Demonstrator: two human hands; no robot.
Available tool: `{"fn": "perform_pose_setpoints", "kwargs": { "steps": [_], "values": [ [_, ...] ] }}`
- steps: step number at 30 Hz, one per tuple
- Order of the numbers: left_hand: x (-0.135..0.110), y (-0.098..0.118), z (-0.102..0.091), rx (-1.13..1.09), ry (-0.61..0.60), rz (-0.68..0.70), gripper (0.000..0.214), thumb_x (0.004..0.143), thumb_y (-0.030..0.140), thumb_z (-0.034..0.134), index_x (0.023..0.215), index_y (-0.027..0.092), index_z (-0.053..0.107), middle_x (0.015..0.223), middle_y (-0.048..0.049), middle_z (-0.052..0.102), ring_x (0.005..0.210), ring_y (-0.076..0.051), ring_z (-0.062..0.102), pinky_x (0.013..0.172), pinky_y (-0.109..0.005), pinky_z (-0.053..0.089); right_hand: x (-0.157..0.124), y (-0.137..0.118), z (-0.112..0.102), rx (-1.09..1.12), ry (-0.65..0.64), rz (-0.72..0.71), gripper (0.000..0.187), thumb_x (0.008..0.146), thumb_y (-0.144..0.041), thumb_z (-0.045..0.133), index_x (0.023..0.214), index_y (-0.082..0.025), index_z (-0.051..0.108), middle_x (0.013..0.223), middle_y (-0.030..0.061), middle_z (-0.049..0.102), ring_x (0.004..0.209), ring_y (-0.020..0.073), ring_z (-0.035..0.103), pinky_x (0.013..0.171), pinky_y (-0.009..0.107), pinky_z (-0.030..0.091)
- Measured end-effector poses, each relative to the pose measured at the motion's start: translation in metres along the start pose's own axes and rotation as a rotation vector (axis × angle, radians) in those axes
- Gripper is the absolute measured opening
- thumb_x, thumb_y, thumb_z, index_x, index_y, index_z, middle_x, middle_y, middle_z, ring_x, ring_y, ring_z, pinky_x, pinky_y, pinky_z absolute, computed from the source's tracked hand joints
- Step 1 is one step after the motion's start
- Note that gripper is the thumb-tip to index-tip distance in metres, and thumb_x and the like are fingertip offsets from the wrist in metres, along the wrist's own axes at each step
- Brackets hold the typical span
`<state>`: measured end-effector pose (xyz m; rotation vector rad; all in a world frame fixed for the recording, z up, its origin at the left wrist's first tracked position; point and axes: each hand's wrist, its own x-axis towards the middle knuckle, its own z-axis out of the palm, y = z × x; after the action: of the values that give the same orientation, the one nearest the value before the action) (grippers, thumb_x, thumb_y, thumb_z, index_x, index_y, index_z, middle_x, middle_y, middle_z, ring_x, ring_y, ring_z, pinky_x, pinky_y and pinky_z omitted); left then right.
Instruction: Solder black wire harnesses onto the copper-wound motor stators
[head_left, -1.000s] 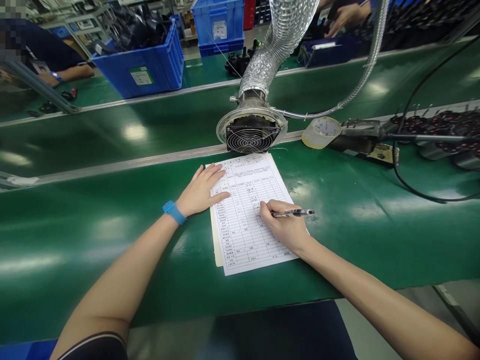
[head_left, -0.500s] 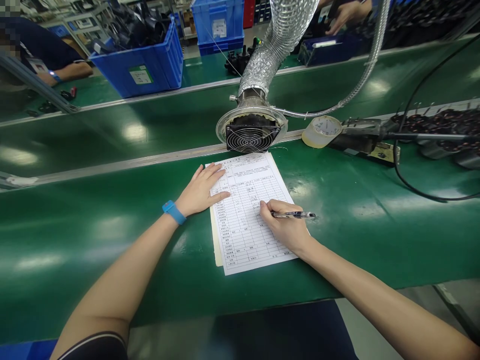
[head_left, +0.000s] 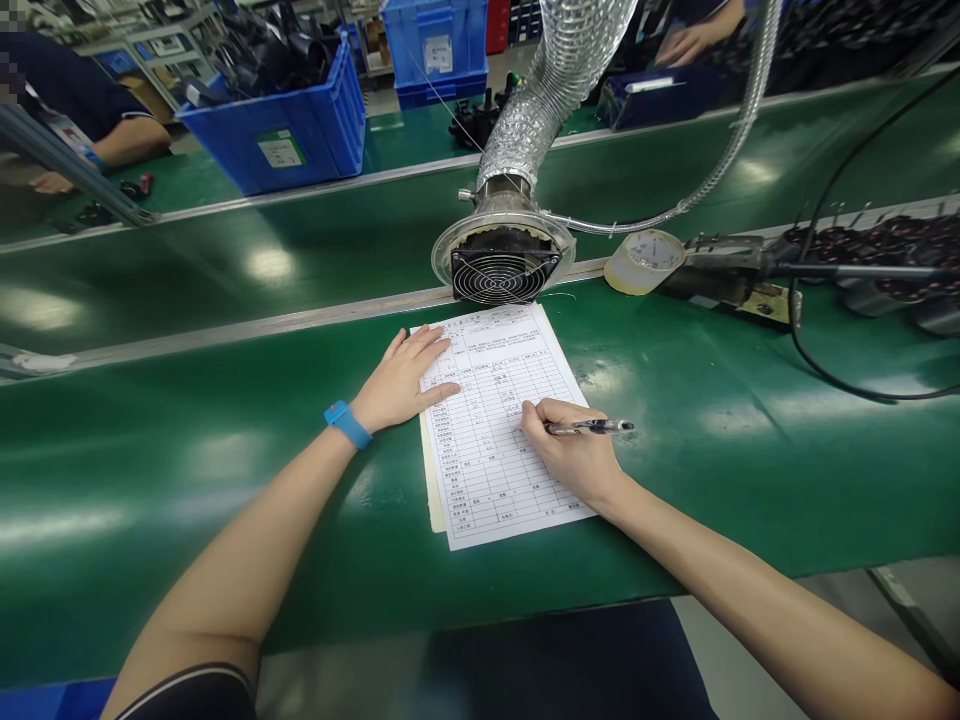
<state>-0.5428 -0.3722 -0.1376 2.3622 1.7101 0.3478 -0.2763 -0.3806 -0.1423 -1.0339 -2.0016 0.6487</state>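
The person wears a bright blue, flat wristband (head_left: 348,425) with a raised fastening, a dark short sleeve (head_left: 201,696) edged with thin pale piping, and dark navy cloth (head_left: 570,660) over the lap.

Head cam, fwd/dn over bench (head_left: 750,470)

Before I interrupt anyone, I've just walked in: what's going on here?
The right hand holds a pen over a partly filled-in form; the pen's tip is hidden. The left hand rests spread on the form's upper left edge. The form lies on a green bench, in front of a fan.
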Motion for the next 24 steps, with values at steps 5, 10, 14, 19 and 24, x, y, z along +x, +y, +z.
{"fn": "perform_pose_setpoints", "kwargs": {
  "steps": [5,10,14,19,24],
  "values": [
    [0.0001,0.0006,-0.0003,0.005,-0.001,-0.002,0.075,0.093,0.069,0.039,0.151,0.023,0.036,0.160,-0.0096,0.032,0.150,-0.030,0.023,0.124,-0.055,0.011,-0.0001,0.0012,0.0000,0.013,-0.006,0.038,0.045,0.093,-0.023,0.050,0.058,-0.021,0.023,0.049,-0.0052,0.026,0.045,0.0085,0.023,0.044,0.028,0.019],
    [0.0002,0.0006,-0.0003,0.007,-0.005,-0.003,0.075,0.093,0.069,0.038,0.151,0.022,0.036,0.160,-0.0097,0.032,0.150,-0.030,0.023,0.124,-0.054,0.010,0.0008,0.0002,-0.0002,0.006,-0.017,0.027,0.045,0.093,-0.023,0.050,0.058,-0.021,0.020,0.049,-0.0054,0.023,0.044,0.0080,0.021,0.044,0.029,0.018],
    [-0.0001,-0.0005,0.0007,0.011,-0.002,0.000,0.075,0.093,0.069,0.038,0.151,0.022,0.035,0.160,-0.0092,0.032,0.150,-0.030,0.022,0.124,-0.054,0.010,0.0001,0.0001,-0.0003,0.006,0.012,0.026,0.045,0.092,-0.021,0.050,0.057,-0.021,0.022,0.049,-0.0054,0.024,0.044,0.0080,0.022,0.044,0.028,0.019],
    [-0.0003,-0.0016,0.0014,0.013,0.002,0.007,0.075,0.093,0.069,0.038,0.151,0.022,0.035,0.160,-0.0093,0.031,0.150,-0.030,0.023,0.124,-0.054,0.010,-0.0012,0.0012,0.0003,0.022,0.044,0.063,0.045,0.092,-0.022,0.052,0.056,-0.021,0.024,0.050,-0.0053,0.025,0.044,0.0078,0.023,0.044,0.028,0.019],
    [-0.0003,-0.0008,0.0006,0.011,-0.004,0.001,0.076,0.093,0.069,0.039,0.152,0.022,0.035,0.160,-0.0096,0.032,0.150,-0.030,0.023,0.124,-0.054,0.010,-0.0010,0.0016,0.0009,0.024,0.025,0.062,0.045,0.092,-0.022,0.053,0.056,-0.021,0.025,0.050,-0.0054,0.025,0.045,0.0079,0.023,0.045,0.028,0.019]
  ]
}}
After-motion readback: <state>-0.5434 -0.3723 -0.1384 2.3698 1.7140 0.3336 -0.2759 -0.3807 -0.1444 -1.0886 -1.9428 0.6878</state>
